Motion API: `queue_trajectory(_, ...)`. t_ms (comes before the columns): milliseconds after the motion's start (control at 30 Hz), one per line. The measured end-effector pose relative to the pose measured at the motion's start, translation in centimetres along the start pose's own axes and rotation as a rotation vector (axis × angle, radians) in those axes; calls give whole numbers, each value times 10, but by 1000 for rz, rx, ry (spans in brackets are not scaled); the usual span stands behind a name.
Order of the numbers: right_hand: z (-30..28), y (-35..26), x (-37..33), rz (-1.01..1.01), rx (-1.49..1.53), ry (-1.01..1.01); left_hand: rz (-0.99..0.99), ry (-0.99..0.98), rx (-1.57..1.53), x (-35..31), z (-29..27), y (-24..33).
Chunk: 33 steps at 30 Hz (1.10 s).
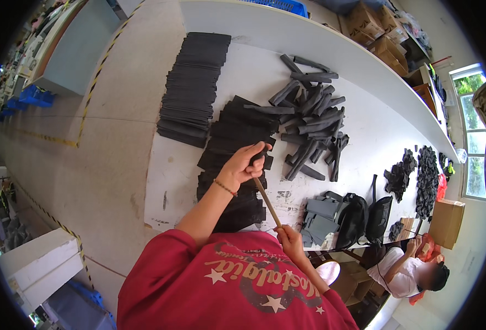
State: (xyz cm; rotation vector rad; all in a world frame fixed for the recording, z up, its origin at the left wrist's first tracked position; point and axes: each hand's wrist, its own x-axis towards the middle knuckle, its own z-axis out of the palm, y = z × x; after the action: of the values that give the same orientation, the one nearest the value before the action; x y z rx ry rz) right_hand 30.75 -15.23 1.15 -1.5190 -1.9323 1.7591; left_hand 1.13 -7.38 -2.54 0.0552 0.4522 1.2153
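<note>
My left hand (248, 163) is closed around a small bunched black fabric piece (260, 154) at the upper end of a thin wooden stick (267, 201). Lower down, my right hand (291, 242) grips the stick's other end, close to my red shirt. The stick slants between the two hands. Under my left hand, overlapping black fabric pieces (234, 129) lie in a row on the white table. Beyond them and to the right is a loose heap of dark grey rolled or tube-shaped fabric pieces (314, 113). How the fabric sits on the stick is hidden by my fingers.
A long stack of flat dark strips (193, 77) lies at the table's far left. Black bags (353, 220) and grey flat pieces (320, 217) lie to the right, with dark piles (427, 181) farther along. A co-worker (399, 269) sits at the right. A raised white board (309, 41) edges the far side.
</note>
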Motion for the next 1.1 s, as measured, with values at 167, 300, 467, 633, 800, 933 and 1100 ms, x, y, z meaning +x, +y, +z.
queue_trajectory(167, -24, 2, -36, 188, 34, -171, 359, 312, -182, 32, -26, 40)
queue_trajectory(300, -57, -3, -43, 115, 58, -169, 602, 426, -302, 21, -44, 73)
queue_trajectory(467, 2, -72, 85, -271, 253, 287, 395, 495, -551, 42, -16, -9)
queue_trajectory(633, 1, -92, 126, -239, 677, 198, 353, 630, -232, 20, 9, -18)
queue_trajectory(800, -5, -103, 138, -315, 401, 258, 473, 56, 804, -4, 13, -13)
queue_trajectory(933, -17, -105, 159, -461, 222, 576, 97, 144, 638, -7, 38, -58)
queue_trajectory(1100, -62, -144, 198, -503, 302, 1037, 163, 168, 794, -26, 54, -102)
